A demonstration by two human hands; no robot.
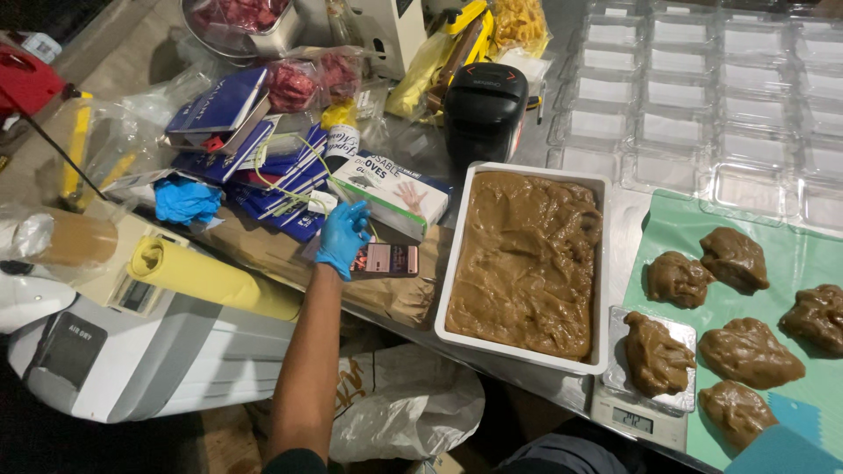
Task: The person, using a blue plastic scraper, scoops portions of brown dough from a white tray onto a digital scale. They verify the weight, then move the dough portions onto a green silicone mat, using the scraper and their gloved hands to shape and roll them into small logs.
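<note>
1 blue-gloved left hand [342, 237] on pink phone [384, 260], lit screen, lying flat

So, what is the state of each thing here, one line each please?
Left hand: gloved in blue, touching the phone.
Phone: lying flat, screen lit.
Tray: full of brown paste.
Scale: on, one lump on it.
Glove box: opened, lying flat.
Clear containers: empty, laid in rows.
Right hand: not in view.

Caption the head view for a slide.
Blue-gloved left hand touches a pink smartphone beside a white tray of brown paste.
</note>
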